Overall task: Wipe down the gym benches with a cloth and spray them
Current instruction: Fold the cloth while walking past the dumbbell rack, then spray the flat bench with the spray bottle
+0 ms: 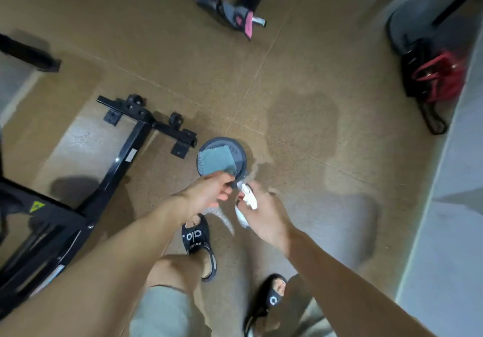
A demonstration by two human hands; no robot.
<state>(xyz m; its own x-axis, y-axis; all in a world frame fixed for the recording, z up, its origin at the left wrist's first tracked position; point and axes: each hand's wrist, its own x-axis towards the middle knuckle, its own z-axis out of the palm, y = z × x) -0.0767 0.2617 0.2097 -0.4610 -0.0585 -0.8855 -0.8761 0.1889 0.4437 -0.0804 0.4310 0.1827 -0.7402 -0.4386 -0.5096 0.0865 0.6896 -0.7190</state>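
A blue-grey cloth (217,161) hangs from my left hand (209,195), which pinches its lower edge above a round grey weight plate (239,153) lying on the floor. My right hand (264,214) grips a white spray bottle (248,200), its nozzle pointing up towards the cloth. The two hands are close together, almost touching. The black frame of a gym bench (130,151) stands to the left; its pad is out of view.
My feet in black slides (198,242) stand on the brown speckled floor just below the hands. A bar with a glove (235,15) lies at the back. A red and black bag (436,78) sits at the right by a grey wall edge.
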